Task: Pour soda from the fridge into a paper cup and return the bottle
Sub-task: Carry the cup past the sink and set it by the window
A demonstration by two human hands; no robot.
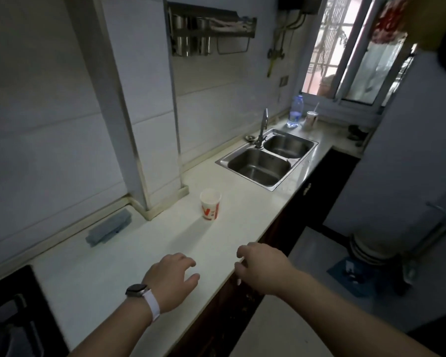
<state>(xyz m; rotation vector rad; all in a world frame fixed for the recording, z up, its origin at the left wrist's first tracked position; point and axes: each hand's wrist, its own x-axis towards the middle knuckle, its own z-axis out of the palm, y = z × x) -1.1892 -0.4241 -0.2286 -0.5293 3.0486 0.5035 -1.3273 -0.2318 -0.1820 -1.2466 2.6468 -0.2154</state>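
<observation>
A white paper cup with red print stands upright on the white counter, near the tiled pillar. Its inside looks pale; I cannot tell if liquid is in it. My left hand, with a watch on the wrist, hovers palm down over the counter's front part, fingers loosely curled and holding nothing. My right hand hangs over the counter's front edge, fingers bent downward and empty. Both hands are well short of the cup. A white fridge stands at the right. No soda bottle shows.
A double steel sink with a tap lies beyond the cup. A clear water bottle and a lidded cup with straw stand near the window. A grey sponge lies by the wall. A black hob is at the lower left.
</observation>
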